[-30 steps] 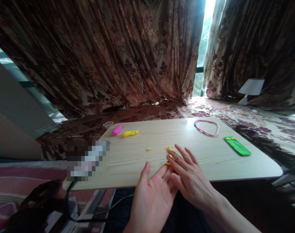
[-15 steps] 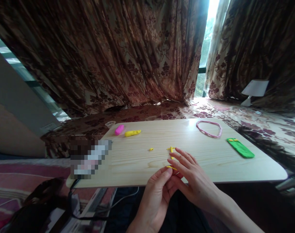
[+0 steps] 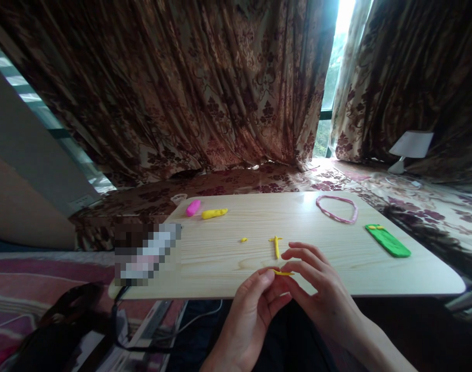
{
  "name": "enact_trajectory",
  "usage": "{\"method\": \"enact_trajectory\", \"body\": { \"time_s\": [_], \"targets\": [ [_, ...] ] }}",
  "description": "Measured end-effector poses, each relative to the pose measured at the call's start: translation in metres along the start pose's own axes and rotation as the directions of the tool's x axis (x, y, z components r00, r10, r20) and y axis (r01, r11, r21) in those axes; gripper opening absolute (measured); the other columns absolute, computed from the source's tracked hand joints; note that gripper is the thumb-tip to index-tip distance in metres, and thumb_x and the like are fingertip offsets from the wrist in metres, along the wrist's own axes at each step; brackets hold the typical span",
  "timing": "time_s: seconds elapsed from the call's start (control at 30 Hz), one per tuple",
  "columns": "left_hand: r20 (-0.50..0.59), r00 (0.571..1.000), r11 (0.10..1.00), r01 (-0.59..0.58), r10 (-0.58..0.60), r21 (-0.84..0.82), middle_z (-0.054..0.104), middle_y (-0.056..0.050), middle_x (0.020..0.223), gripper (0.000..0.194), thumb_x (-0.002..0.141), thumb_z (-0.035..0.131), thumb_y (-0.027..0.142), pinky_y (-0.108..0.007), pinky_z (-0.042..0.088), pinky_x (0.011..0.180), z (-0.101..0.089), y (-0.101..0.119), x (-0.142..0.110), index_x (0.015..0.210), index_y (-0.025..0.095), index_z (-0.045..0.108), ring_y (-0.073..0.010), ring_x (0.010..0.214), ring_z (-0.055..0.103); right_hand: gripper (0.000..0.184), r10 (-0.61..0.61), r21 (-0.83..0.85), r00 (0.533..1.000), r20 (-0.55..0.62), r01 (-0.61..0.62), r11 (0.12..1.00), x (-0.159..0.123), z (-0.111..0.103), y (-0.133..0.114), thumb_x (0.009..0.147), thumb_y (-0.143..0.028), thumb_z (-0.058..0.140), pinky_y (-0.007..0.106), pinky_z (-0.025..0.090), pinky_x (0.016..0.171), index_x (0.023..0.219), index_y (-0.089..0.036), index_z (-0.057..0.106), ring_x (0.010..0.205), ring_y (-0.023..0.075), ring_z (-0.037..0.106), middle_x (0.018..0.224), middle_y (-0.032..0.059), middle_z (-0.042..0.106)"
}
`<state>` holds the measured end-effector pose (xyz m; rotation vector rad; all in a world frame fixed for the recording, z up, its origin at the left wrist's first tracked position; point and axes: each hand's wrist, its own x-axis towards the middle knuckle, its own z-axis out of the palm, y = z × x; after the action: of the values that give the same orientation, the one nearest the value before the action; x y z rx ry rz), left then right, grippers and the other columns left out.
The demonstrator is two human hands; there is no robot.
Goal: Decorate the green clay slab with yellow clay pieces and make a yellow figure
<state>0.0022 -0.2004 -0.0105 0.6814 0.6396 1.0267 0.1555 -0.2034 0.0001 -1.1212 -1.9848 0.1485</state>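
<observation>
Between the thumb and fingertips of my left hand [image 3: 253, 302] one end of a thin strip of yellow modelling clay [image 3: 284, 273] is pinched, just above the near edge of the table. The thumb and index finger of my right hand [image 3: 323, 284] close around its other end, while the remaining fingers are bent and lifted. Just beyond my hands a T-shaped yellow clay piece [image 3: 276, 248] lies flat on the table. To its left is a small yellow clay bit [image 3: 244, 239]. The palm side of my right hand is hidden.
On the pale wooden table [image 3: 212, 268] lie a pink clay lump [image 3: 193, 207], a yellow clay roll [image 3: 214, 213], a pink clay loop [image 3: 355, 211] and a flat green clay slab [image 3: 387, 241] with yellow bits. A blurred-out object [image 3: 152, 253] sits at the left edge. A lamp [image 3: 411, 144] stands behind.
My right hand has shifted slightly right and its fingers have curled, uncovering the T-shaped piece. More of the yellow strip now shows. The whole view has moved a little.
</observation>
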Motion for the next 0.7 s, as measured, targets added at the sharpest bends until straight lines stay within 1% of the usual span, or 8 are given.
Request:
{"method": "enact_trajectory", "body": {
  "time_s": [0.1,0.13,0.2,0.33,0.47,0.7],
  "targets": [
    [-0.023,0.998,0.979,-0.057,0.063,0.194,0.064,-0.006,0.082,0.016,0.083,0.058,0.028,-0.033,0.046,0.08,-0.001,0.003,0.002,0.085,0.013,0.064,-0.015,0.078,0.057,0.016,-0.018,-0.011,1.0,-0.008,0.018,1.0,0.002,-0.001,-0.002,0.083,-0.012,0.055,0.038,0.041,0.096,0.093,-0.022,0.062,0.118,0.0211,0.042,0.108,0.0056,0.058],
    [-0.034,0.996,0.971,-0.071,0.081,0.227,0.062,-0.004,0.075,0.015,0.082,0.06,0.027,-0.031,0.045,0.078,-0.001,0.004,0.003,0.081,0.013,0.064,-0.0139,0.074,0.055,0.015,-0.024,-0.015,1.0,-0.011,0.024,1.0,0.002,-0.001,-0.003,0.083,-0.012,0.055,0.038,0.041,0.095,0.093,-0.022,0.062,0.117,0.0212,0.043,0.107,0.0058,0.058],
    [-0.054,0.993,0.959,-0.084,0.103,0.271,0.06,-0.002,0.07,0.013,0.08,0.062,0.027,-0.029,0.044,0.076,-0.003,0.005,0.005,0.078,0.014,0.064,-0.0127,0.07,0.053,0.016,-0.03,-0.019,0.999,-0.014,0.03,0.999,0.003,-0.002,-0.004,0.082,-0.012,0.055,0.038,0.042,0.094,0.093,-0.021,0.062,0.116,0.0215,0.043,0.106,0.006,0.059],
    [-0.038,0.992,0.93,-0.099,0.121,0.353,0.059,-0.002,0.071,0.015,0.081,0.06,0.029,-0.029,0.042,0.076,-0.004,0.007,0.006,0.077,0.014,0.063,-0.0136,0.072,0.053,0.017,-0.037,-0.024,0.999,0.004,0.037,0.999,0.004,-0.003,-0.003,0.082,-0.011,0.054,0.038,0.043,0.092,0.092,-0.022,0.062,0.115,0.0215,0.044,0.104,0.0054,0.06],
    [-0.008,0.992,0.9,-0.111,0.126,0.422,0.059,-0.002,0.07,0.018,0.082,0.059,0.031,-0.029,0.04,0.076,-0.004,0.011,0.006,0.076,0.014,0.064,-0.0136,0.072,0.051,0.017,-0.038,-0.02,0.999,0.015,0.039,0.999,0.005,-0.004,-0.003,0.08,-0.008,0.054,0.038,0.041,0.094,0.087,-0.021,0.062,0.116,0.0213,0.044,0.101,0.005,0.06],
    [0.003,0.989,0.853,-0.127,0.146,0.506,0.06,-0.002,0.071,0.02,0.082,0.058,0.032,-0.027,0.039,0.076,-0.006,0.013,0.009,0.076,0.014,0.065,-0.0136,0.073,0.051,0.017,-0.035,-0.006,0.999,0.016,0.035,0.999,0.005,-0.005,-0.006,0.078,-0.008,0.055,0.038,0.041,0.094,0.087,-0.021,0.061,0.114,0.0214,0.044,0.1,0.005,0.06]
  ]
}}
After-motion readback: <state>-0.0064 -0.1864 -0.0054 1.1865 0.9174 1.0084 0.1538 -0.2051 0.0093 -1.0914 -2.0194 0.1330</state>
